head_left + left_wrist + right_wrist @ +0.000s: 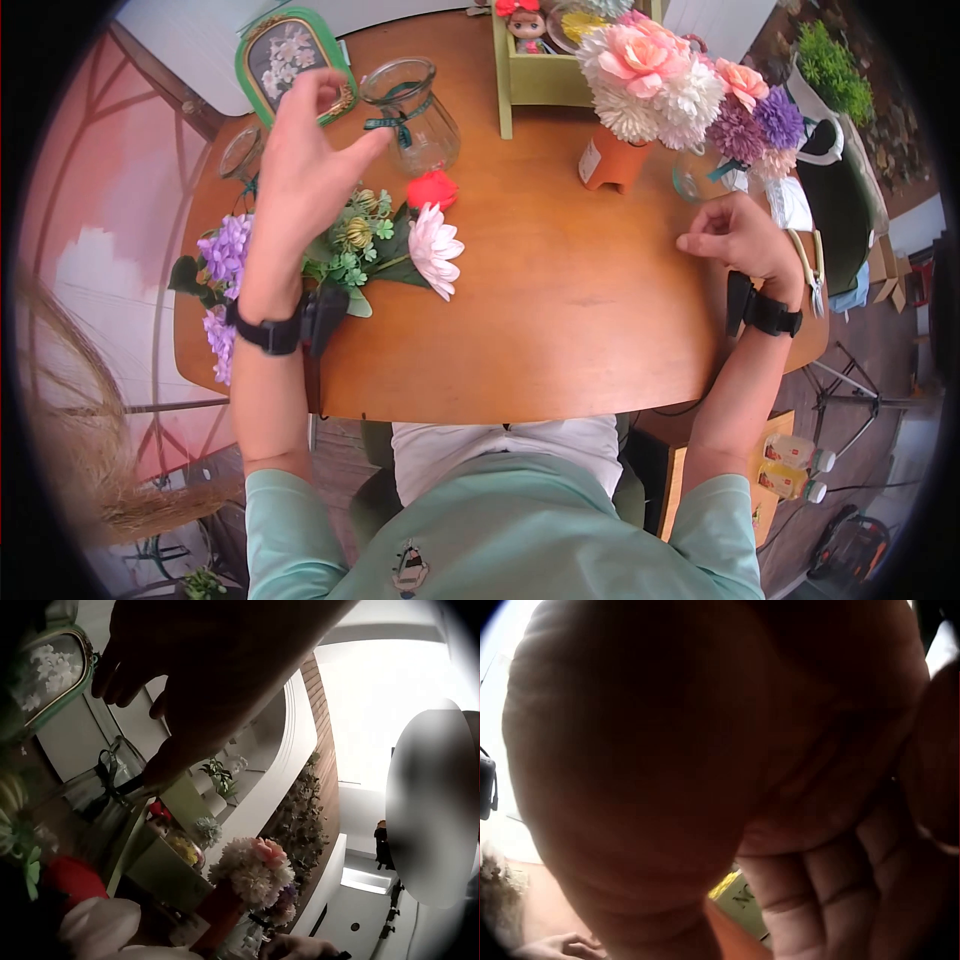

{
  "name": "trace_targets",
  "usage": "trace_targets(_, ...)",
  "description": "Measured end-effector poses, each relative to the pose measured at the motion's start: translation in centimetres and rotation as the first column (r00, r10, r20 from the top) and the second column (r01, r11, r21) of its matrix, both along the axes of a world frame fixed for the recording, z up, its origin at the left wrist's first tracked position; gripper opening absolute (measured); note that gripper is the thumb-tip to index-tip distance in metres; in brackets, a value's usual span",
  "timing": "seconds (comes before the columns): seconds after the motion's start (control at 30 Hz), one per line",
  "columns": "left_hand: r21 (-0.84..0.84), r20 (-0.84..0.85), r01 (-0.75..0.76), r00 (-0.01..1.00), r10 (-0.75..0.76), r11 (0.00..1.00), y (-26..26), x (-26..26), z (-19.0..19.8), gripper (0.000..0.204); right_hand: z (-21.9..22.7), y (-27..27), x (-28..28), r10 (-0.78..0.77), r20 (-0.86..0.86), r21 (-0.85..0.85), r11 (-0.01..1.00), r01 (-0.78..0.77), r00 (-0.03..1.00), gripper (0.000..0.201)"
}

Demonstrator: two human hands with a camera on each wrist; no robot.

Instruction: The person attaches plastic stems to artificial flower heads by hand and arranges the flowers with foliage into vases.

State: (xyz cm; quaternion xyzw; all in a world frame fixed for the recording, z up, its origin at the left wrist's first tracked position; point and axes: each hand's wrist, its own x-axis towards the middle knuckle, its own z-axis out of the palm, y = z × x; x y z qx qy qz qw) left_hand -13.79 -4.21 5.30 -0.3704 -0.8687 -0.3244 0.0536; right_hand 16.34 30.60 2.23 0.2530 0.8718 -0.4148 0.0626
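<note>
In the head view, my left hand is raised beside a clear glass vase with a dark green ribbon. Its thumb and fingers are spread apart, the thumb's tip by the ribbon; whether it touches is unclear. The left wrist view shows the hand dark above the vase. Below it lie purple flowers, green sprigs, a red flower and a pale pink flower. My right hand is at the table's right side, fingers loosely curled, holding nothing visible.
On the wooden table, a green-framed picture and another glass stand left. An orange vase of pale flowers, purple flowers in glass, and pliers-like cutters are right. A green wooden holder stands behind.
</note>
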Motion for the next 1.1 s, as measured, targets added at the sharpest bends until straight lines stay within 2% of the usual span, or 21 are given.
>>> trace_targets(0.03, 0.097, -0.273, 0.014, 0.962, 0.013, 0.995, 0.5, -0.9, -1.0, 0.087, -0.1, -0.4, -0.4, 0.054, -0.038, -0.073, 0.996, -0.057, 0.998, 0.024)
trace_targets(0.07, 0.125, -0.16, 0.032, 0.987, -0.012, 0.992, 1.4, -1.3, -1.2, 0.095, -0.9, -0.5, -0.7, 0.129, -0.088, -0.132, 0.981, -0.139, 0.988, 0.024)
trace_targets(0.1, 0.132, -0.158, 0.027, 0.987, -0.006, 0.991, 2.2, -2.0, -1.9, 0.095, -0.8, -1.1, -1.1, 0.133, -0.085, -0.125, 0.982, -0.143, 0.987, 0.024)
trace_targets(0.2, 0.192, 0.046, 0.087, 0.994, -0.098, 0.977, 4.3, -3.7, -3.0, 0.095, -0.8, -2.8, -2.9, 0.321, -0.039, -0.244, 0.916, -0.32, 0.946, 0.036)
trace_targets(0.3, 0.205, 0.16, 0.079, 0.981, -0.113, 0.976, 5.3, -3.8, -3.2, 0.09, -0.8, -5.0, -4.1, 0.308, -0.142, -0.239, 0.911, -0.335, 0.941, 0.033)
trace_targets(0.37, 0.169, 0.144, 0.052, 0.987, -0.077, 0.984, 5.6, -3.8, -2.6, 0.086, -1.2, -6.6, -5.2, 0.293, -0.157, -0.22, 0.921, -0.322, 0.943, 0.028)
trace_targets(0.43, 0.135, 0.123, 0.029, 0.991, -0.045, 0.99, 5.7, -3.2, -1.8, 0.082, -2.4, -7.9, -6.3, 0.173, -0.352, -0.223, 0.939, -0.262, 0.92, 0.022)
trace_targets(0.5, 0.192, -0.021, 0.056, 0.998, -0.053, 0.98, 5.7, -1.5, -0.5, 0.078, -2.7, -9.3, -7.1, 0.176, -0.404, -0.144, 0.957, -0.252, 0.898, 0.019)
trace_targets(0.53, 0.187, -0.016, 0.059, 0.998, -0.057, 0.981, 5.5, -0.3, 0.3, 0.078, -3.0, -10.2, -7.5, 0.067, -0.534, -0.143, 0.975, -0.168, 0.843, 0.017)
trace_targets(0.57, 0.247, 0.04, 0.133, 0.988, -0.147, 0.96, 5.1, 2.1, 1.9, 0.078, -3.3, -11.0, -7.7, -0.04, -0.649, -0.156, 0.984, -0.081, 0.76, 0.016)
trace_targets(0.6, 0.313, 0.087, 0.197, 0.968, -0.234, 0.929, 4.8, 4.3, 3.0, 0.078, -3.7, -11.5, -7.9, -0.107, -0.716, -0.214, 0.974, -0.071, 0.69, 0.018)
trace_targets(0.67, 0.284, 0.149, 0.207, 0.955, -0.257, 0.936, 4.1, 7.9, 3.6, 0.078, -3.6, -12.4, -8.1, -0.181, -0.747, -0.302, 0.95, -0.083, 0.64, 0.022)
trace_targets(0.7, 0.259, 0.208, 0.218, 0.939, -0.275, 0.941, 3.9, 9.3, 3.6, 0.078, -3.5, -12.6, -8.2, -0.253, -0.769, -0.382, 0.918, -0.105, 0.587, 0.025)
trace_targets(0.73, 0.26, 0.209, 0.216, 0.939, -0.273, 0.941, 3.8, 10.4, 3.0, 0.078, -3.8, -11.8, -7.9, -0.135, -0.769, -0.32, 0.927, -0.194, 0.625, 0.045)
trace_targets(0.77, 0.249, 0.156, 0.235, 0.948, -0.279, 0.94, 3.9, 11.3, 2.1, 0.076, -4.1, -11.6, -8.2, -0.132, -0.77, -0.319, 0.927, -0.198, 0.625, 0.045)
trace_targets(0.83, 0.229, 0.111, 0.254, 0.952, -0.284, 0.94, 4.1, 12.5, 0.4, 0.074, -4.8, -11.7, -8.4, -0.12, -0.794, -0.44, 0.79, -0.427, 0.596, 0.064)
trace_targets(0.87, 0.242, 0.078, 0.265, 0.953, -0.291, 0.933, 4.3, 12.9, -0.3, 0.072, -4.8, -11.5, -7.9, -0.061, -0.754, -0.509, 0.683, -0.524, 0.654, 0.087)
trace_targets(0.9, 0.255, 0.046, 0.277, 0.953, -0.298, 0.926, 4.6, 13.1, -0.8, 0.07, -5.0, -11.5, -7.6, -0.061, -0.754, -0.509, 0.683, -0.523, 0.654, 0.087)
trace_targets(0.97, 0.243, 0.02, 0.264, 0.961, -0.276, 0.933, 4.9, 13.4, -1.6, 0.07, -5.5, -11.5, -7.3, 0.039, -0.752, -0.483, 0.646, -0.59, 0.658, 0.108)
trace_targets(1.0, 0.218, 0.012, 0.266, 0.961, -0.275, 0.939, 5.0, 13.6, -1.9, 0.071, -5.2, -11.2, -6.8, 0.015, -0.661, -0.582, 0.621, -0.525, 0.75, 0.128)
trace_targets(1.1, 0.199, 0.035, 0.243, 0.966, -0.255, 0.949, 5.1, 13.9, -2.6, 0.072, -3.0, -11.7, -6.0, 0.082, -0.568, -0.612, 0.624, -0.486, 0.819, 0.138)
